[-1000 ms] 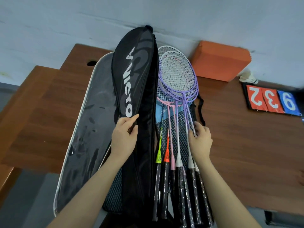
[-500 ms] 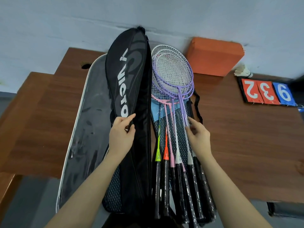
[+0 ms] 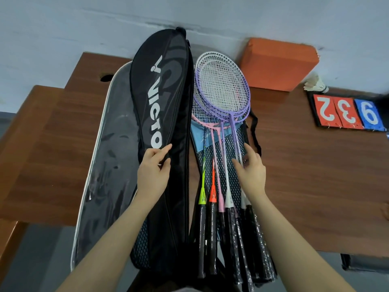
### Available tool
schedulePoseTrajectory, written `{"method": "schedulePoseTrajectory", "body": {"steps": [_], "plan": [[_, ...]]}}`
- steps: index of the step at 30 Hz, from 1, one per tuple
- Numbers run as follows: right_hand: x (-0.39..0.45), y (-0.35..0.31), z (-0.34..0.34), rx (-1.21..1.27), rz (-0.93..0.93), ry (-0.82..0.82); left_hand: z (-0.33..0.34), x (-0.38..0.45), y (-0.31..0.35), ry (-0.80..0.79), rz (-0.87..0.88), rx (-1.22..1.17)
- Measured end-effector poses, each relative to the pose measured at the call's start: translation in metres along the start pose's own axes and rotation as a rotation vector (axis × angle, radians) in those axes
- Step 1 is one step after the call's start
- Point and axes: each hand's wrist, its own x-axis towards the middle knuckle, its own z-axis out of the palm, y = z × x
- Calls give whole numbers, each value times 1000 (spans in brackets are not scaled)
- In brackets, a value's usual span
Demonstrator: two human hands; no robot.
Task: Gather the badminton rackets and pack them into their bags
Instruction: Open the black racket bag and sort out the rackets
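Observation:
A black Victor racket bag [image 3: 166, 106] lies lengthwise on the brown table, its flap raised. My left hand [image 3: 153, 171] pinches the flap's edge. To its right, several rackets [image 3: 223, 89] with purple, white and pink frames lie stacked on the bag's open mesh-lined half [image 3: 223, 171], black grips hanging past the table's front edge. My right hand [image 3: 250, 171] hovers over the shafts with fingers spread and relaxed, holding nothing. A clear-fronted cover with white trim [image 3: 109, 157] lies left of the black bag.
An orange block [image 3: 277, 64] sits against the back wall. A shuttlecock [image 3: 315, 85] and a flip scoreboard [image 3: 347, 112] showing 2, 3, 9 lie at the right. A cable hole [image 3: 106, 77] marks the table's back left. A bag strap [image 3: 254, 131] loops right of the rackets.
My right hand has let go of the racket shafts and opened its fingers above them. My left hand stays on the bag flap. The view has shifted slightly.

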Motion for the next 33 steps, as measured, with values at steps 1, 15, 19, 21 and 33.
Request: {"method": "schedulePoseTrajectory", "body": {"steps": [1,15,19,21,33], "plan": [[5,-3,1,-12,1,-5,0,0,0,-3,-4,0],[14,-8,-13,223,-65,-113,-2,1,2,-11,-62,-5],[8,-18,-24,231,-122,-105,-3,0,6,5,-71,-8],[3,-20,-28,193,-162,-85,-5,0,9,12,-73,-3],[-43,7,-60,97,-284,-40,16,0,49,47,-14,-27]]}}
